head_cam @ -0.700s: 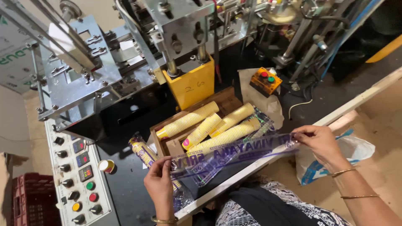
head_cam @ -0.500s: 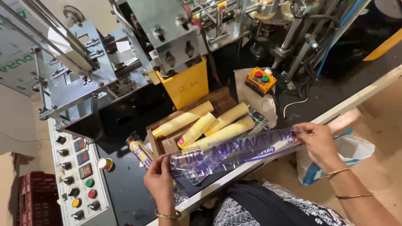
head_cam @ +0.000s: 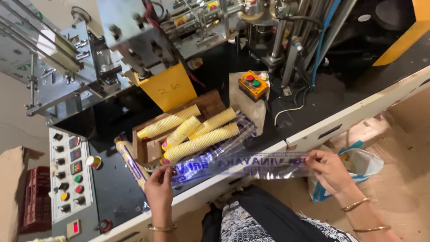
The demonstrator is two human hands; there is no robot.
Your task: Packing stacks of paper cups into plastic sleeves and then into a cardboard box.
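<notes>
A long clear plastic sleeve bag (head_cam: 242, 165) with blue print is stretched flat between my two hands above the machine's white front edge. My left hand (head_cam: 157, 190) pinches its left end and my right hand (head_cam: 329, 169) pinches its right end. Just beyond the bag, several stacks of yellow paper cups (head_cam: 197, 140) lie on their sides in a shallow brown cardboard tray (head_cam: 142, 152). One wrapped stack of cups (head_cam: 130, 161) lies to the left of the tray.
A grey control panel (head_cam: 70, 179) with coloured buttons and knobs is at the left. A small orange button box (head_cam: 253, 84) sits behind the tray. Metal machinery (head_cam: 134, 40) fills the back. A white and blue bag (head_cam: 358, 166) lies on the floor at right.
The view has shifted, so the tray and machine sit more to the left and higher. My hands still hold the bag's ends, now stretched wider and lower over the white edge.
</notes>
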